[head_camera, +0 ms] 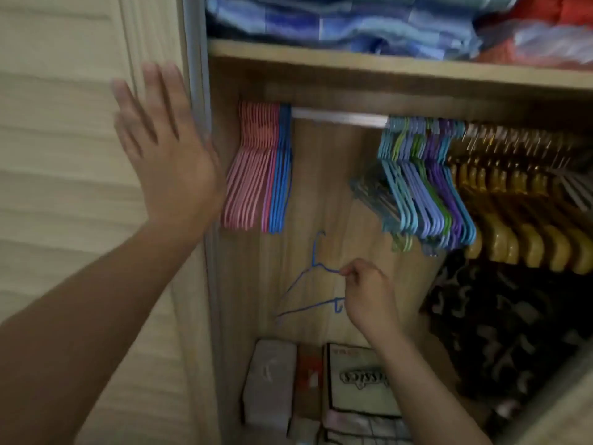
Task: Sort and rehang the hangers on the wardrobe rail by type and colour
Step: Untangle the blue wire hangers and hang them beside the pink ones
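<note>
Head view, looking into an open wardrobe: the left hand (167,146) is raised with fingers straight and spread, palm toward the wardrobe's left edge, beside the door frame (199,75), holding nothing. The right hand (369,293) sits lower, near the back panel, pinching a thin blue wire hanger (308,284) by its shoulder, hook pointing up, well below the rail (340,116). At the rail's left end hang packed pink hangers (250,168) with blue hangers (280,175) touching them on their right. After a bare stretch of rail comes a mixed bunch of teal, green and purple hangers (426,187), then wooden hangers (519,213) toward the right end. Folded blue fabric (337,20) lies on the shelf above; boxes (362,380) stand on the wardrobe floor.
</note>
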The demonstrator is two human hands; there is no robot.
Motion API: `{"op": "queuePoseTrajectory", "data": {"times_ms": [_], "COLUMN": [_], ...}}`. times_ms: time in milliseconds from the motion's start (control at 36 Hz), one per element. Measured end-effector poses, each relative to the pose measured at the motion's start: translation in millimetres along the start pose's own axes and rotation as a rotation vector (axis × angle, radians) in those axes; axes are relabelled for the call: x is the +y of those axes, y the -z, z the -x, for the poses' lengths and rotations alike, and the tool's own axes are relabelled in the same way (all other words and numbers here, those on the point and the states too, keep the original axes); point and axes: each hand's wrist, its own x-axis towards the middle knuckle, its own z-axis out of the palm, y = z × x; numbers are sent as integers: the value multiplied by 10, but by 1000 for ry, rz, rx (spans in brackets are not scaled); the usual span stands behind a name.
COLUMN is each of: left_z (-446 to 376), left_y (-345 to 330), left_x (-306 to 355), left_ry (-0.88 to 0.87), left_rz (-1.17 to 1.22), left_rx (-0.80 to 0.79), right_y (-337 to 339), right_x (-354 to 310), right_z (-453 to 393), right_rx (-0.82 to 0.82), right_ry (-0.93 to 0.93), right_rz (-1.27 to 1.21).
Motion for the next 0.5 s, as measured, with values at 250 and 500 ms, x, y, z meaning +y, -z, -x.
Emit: {"op": "queuePoseTrajectory", "data": {"times_ms": [250,500], "left_z": [3216,5361], "left_y": [403,616], "left_x": [-376,-911], "left_ry": [564,835], "left_rz": [453,457], "left_rx": [-859,-1597], "right_y": [-131,282], "right_x": [955,1042], "right_z": [1490,1909], "right_rx": [-266,-610], "right_ry": [-302,-531], "right_rz": [-94,-566]}}
